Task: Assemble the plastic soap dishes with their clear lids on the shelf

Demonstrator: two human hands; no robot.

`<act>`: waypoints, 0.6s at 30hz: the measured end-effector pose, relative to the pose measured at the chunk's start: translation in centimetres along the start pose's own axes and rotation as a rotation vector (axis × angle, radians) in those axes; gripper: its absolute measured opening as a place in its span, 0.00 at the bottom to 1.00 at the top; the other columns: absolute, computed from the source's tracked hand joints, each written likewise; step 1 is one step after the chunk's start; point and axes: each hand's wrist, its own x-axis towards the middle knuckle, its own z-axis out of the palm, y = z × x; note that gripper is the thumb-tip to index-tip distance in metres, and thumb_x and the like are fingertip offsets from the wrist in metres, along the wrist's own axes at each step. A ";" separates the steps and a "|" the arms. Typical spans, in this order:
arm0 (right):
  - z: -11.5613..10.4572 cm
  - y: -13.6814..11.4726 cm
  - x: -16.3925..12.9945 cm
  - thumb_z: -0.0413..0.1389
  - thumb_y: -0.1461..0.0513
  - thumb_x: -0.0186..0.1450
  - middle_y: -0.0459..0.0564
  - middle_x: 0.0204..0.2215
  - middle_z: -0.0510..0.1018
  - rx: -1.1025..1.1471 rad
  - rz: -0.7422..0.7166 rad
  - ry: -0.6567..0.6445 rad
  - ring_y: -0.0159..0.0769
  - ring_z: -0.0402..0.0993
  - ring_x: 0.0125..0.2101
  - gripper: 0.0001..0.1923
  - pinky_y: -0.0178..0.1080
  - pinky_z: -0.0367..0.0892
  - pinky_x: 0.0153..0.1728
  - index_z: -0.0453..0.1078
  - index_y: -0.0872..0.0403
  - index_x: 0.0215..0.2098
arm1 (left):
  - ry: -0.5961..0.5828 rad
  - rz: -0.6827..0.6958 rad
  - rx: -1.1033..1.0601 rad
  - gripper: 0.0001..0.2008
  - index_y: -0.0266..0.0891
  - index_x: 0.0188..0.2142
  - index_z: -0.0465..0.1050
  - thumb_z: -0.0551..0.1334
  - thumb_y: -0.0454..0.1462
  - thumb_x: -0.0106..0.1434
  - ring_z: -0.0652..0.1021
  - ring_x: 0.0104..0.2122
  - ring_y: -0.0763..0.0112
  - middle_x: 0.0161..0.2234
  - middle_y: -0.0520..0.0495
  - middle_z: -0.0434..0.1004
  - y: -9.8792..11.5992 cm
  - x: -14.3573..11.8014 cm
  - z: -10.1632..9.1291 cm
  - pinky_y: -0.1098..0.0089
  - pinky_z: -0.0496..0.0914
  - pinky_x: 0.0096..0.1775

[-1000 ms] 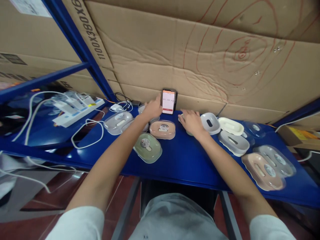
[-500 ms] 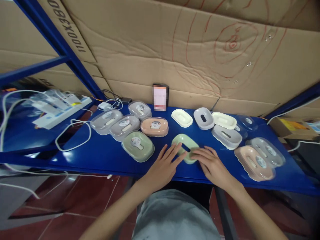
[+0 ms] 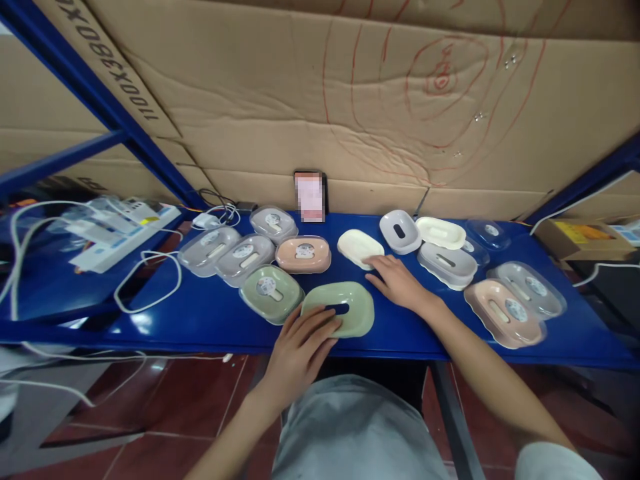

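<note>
A pale green soap dish tray (image 3: 350, 312) with a slot in its floor lies near the front edge of the blue shelf (image 3: 210, 313). My left hand (image 3: 299, 347) rests on its near rim, fingers laid over the slot. My right hand (image 3: 400, 283) is stretched further back with flat, spread fingers, its tips at the near edge of a cream tray (image 3: 359, 245). Neither hand lifts anything.
Lidded soap boxes in grey (image 3: 244, 257), green (image 3: 271, 292) and pink (image 3: 303, 253) stand left of centre. Grey, cream and pink trays and clear lids (image 3: 503, 310) lie to the right. A phone (image 3: 309, 195) leans on the cardboard wall. A power strip with white cables (image 3: 125, 223) is at the left.
Both hands came back from the rear of the shelf. The green tray was drawn to the front edge and slid left. My right hand left it and reached toward the cream tray.
</note>
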 end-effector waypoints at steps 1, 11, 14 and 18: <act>-0.3 -0.2 -1.5 0.50 0.56 0.80 0.56 0.60 0.80 0.030 -0.020 0.004 0.50 0.76 0.59 0.18 0.55 0.71 0.61 0.74 0.49 0.62 | 0.009 -0.009 0.001 0.18 0.48 0.63 0.72 0.61 0.34 0.77 0.80 0.61 0.58 0.58 0.45 0.83 -0.1 0.3 0.2 0.48 0.68 0.68; -0.1 -2.6 -9.7 0.60 0.51 0.75 0.55 0.75 0.62 0.071 -0.014 0.178 0.53 0.61 0.73 0.32 0.61 0.67 0.68 0.61 0.40 0.75 | -0.123 -0.006 0.074 0.16 0.46 0.62 0.75 0.59 0.38 0.79 0.80 0.59 0.56 0.59 0.42 0.82 -1.0 5.5 4.1 0.46 0.68 0.65; 0.5 -2.8 -9.2 0.62 0.52 0.73 0.55 0.74 0.64 0.031 -0.069 0.131 0.54 0.60 0.74 0.33 0.63 0.68 0.67 0.62 0.41 0.74 | -0.159 0.009 0.068 0.17 0.45 0.63 0.75 0.61 0.41 0.77 0.80 0.59 0.54 0.60 0.40 0.80 -1.0 4.7 3.5 0.46 0.70 0.64; 1.5 -3.6 -8.8 0.56 0.59 0.77 0.52 0.66 0.77 -0.003 -0.130 0.130 0.50 0.69 0.69 0.23 0.62 0.70 0.66 0.70 0.40 0.68 | -0.204 0.049 0.031 0.20 0.45 0.66 0.72 0.61 0.40 0.77 0.78 0.63 0.55 0.63 0.39 0.78 -1.5 2.6 2.5 0.49 0.71 0.65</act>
